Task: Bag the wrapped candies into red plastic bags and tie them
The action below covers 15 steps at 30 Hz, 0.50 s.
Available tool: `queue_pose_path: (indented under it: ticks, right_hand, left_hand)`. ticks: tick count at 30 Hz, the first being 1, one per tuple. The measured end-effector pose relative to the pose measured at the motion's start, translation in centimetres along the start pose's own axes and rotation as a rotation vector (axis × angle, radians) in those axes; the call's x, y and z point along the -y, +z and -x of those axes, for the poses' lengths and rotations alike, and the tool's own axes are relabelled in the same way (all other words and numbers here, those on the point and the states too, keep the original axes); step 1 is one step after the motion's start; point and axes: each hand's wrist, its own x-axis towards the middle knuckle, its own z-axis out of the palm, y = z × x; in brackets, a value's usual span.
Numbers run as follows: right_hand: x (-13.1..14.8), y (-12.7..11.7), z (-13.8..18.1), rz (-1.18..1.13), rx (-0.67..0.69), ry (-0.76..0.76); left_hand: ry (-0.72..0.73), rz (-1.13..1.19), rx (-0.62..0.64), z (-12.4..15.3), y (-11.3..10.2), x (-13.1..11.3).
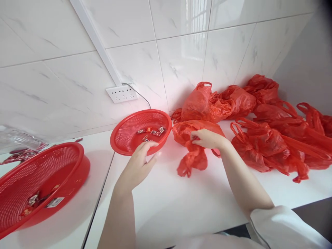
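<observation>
My left hand (pixel 141 162) is at the near rim of a round red plastic basket (pixel 124 129), thumb and fingers apart, with nothing visible in it. Several small wrapped packets (pixel 155 132) in red, white and dark colours lie on the basket's bottom. To the right, my right hand (pixel 203 138) is closed on a red plastic bag (pixel 185 129), which lies crumpled and partly spread on the white table. One bag handle (pixel 190 166) droops toward me. My fingers and the folds hide the exact grip and the bag's inside.
Several filled red plastic bags (pixel 269 145) are heaped along the right side and against the tiled wall (pixel 181 62). A larger red basket (pixel 75 162) with a few packets stands at left, beside a clear plastic wrap or bottle (pixel 23 140). A socket strip (pixel 121 94) with a cable is on the wall.
</observation>
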Motion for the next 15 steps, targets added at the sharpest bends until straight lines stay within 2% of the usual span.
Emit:
queue_pose_path:
  ticks: [4,8,12,15]
  right_hand:
    - [2.9,0.3,0.6,-0.319,-0.155,-0.222]
    - [4.5,1.3,0.6,-0.718,-0.204,-0.307]
    - [4.8,1.5,0.3,-1.104,-0.225,-0.281]
    - [4.2,1.2,0.1,-1.143,-0.302,-0.279]
  left_hand:
    - [0.040,0.141,0.041,-0.4,2.3,-1.0]
    - [-0.032,0.418,0.142,-0.8,3.8,-1.3]
    - [-0.134,0.611,0.087,-1.0,3.2,-1.0]
    - [-0.210,0.638,0.054,-1.0,1.9,-0.9]
